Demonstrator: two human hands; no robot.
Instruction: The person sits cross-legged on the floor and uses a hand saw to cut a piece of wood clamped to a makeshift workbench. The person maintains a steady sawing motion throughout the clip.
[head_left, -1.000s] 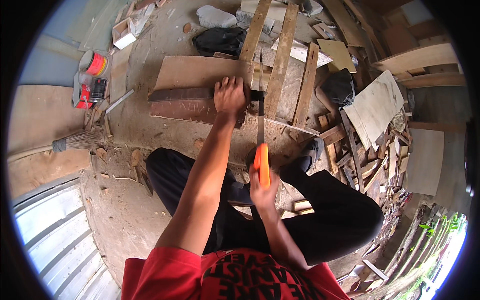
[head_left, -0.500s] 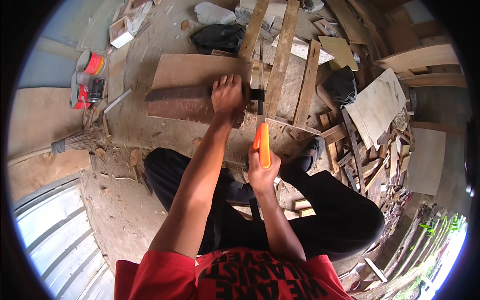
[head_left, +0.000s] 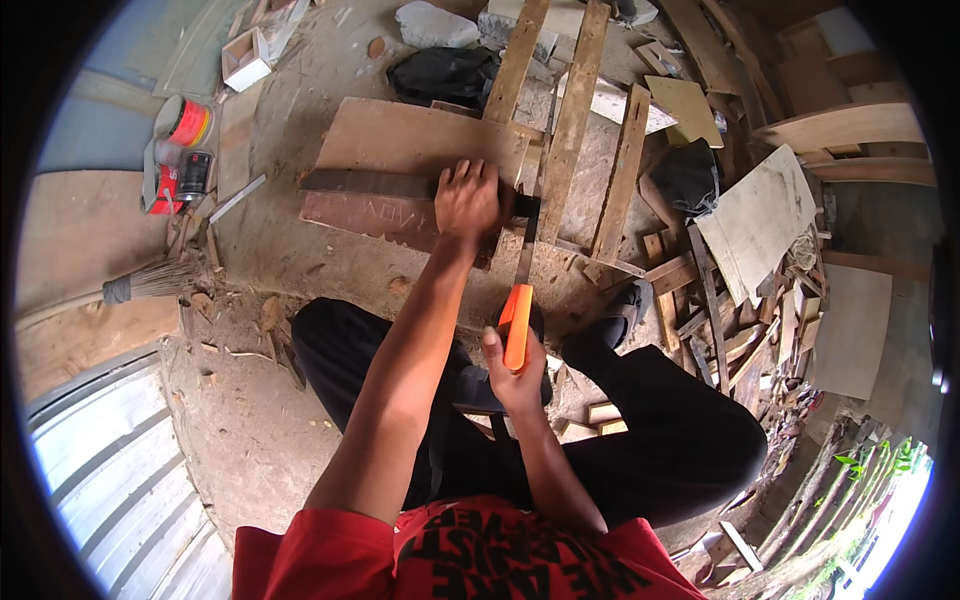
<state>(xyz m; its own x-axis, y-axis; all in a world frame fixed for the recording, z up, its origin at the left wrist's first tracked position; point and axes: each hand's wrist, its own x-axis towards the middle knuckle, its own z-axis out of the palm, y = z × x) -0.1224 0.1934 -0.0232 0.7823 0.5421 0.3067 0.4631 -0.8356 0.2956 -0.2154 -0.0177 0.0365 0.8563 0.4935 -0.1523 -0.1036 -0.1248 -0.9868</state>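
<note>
My left hand (head_left: 468, 203) is closed over a dark wooden strip (head_left: 370, 186), bearing down on it. The strip lies across a brown board (head_left: 410, 125) on the ground, and its short right end sticks out past my fingers. In my right hand (head_left: 520, 378) is the orange handle of a handsaw (head_left: 516, 328), with the thumb along its left side. The narrow blade points away from me and meets the strip near its right end, just beside my left hand. How deep the blade sits in the wood I cannot tell.
Long wooden slats (head_left: 570, 120) stand just right of the blade. Scrap wood (head_left: 740, 330) is heaped at the right by a pale panel (head_left: 765, 215). At the left are cans (head_left: 183, 122) and a broom (head_left: 150, 284). A black bag (head_left: 445, 75) lies beyond the board.
My right hand has drawn the saw back toward me, so more blade shows on the near side of the strip. My left hand still holds the strip.
</note>
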